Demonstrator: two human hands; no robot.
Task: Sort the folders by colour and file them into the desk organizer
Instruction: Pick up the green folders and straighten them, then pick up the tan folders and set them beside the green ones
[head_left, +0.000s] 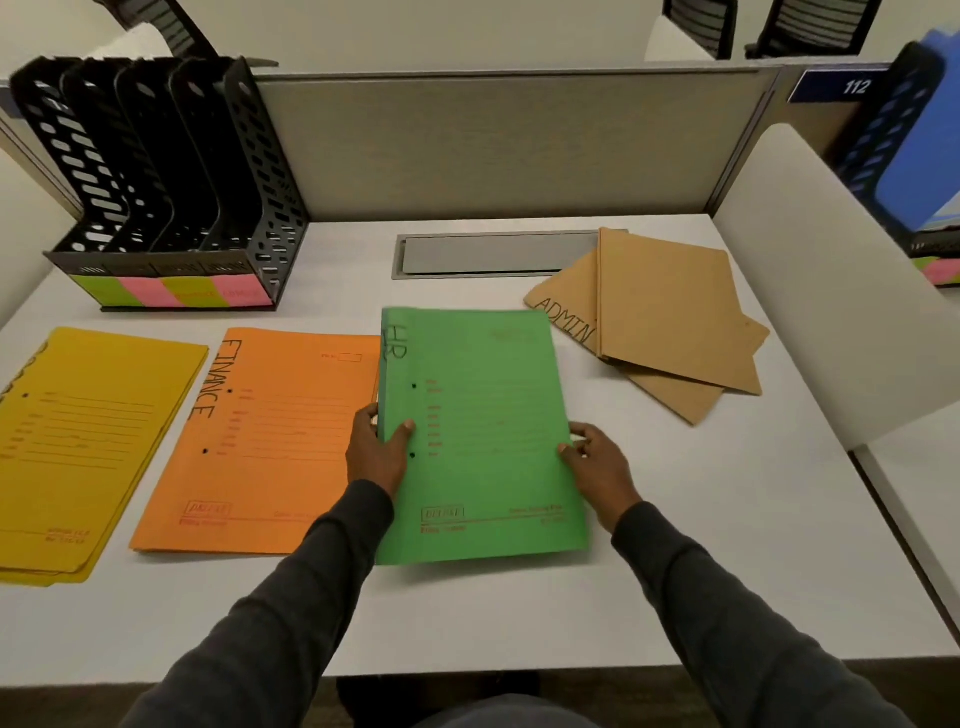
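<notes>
A green folder stack marked HR sits in the middle of the white desk. My left hand grips its left edge, thumb on top. My right hand holds its right edge. An orange folder marked FINANCE lies to its left, slightly under the green edge. A yellow folder pile lies at the far left. Brown folders, one marked ADMIN, lie fanned at the back right. The black desk organizer, with several empty slots and coloured labels, stands at the back left.
A grey cable hatch is set into the desk behind the green folders. A grey partition closes the back. A white side panel stands at the right, with another organizer holding blue folders beyond it.
</notes>
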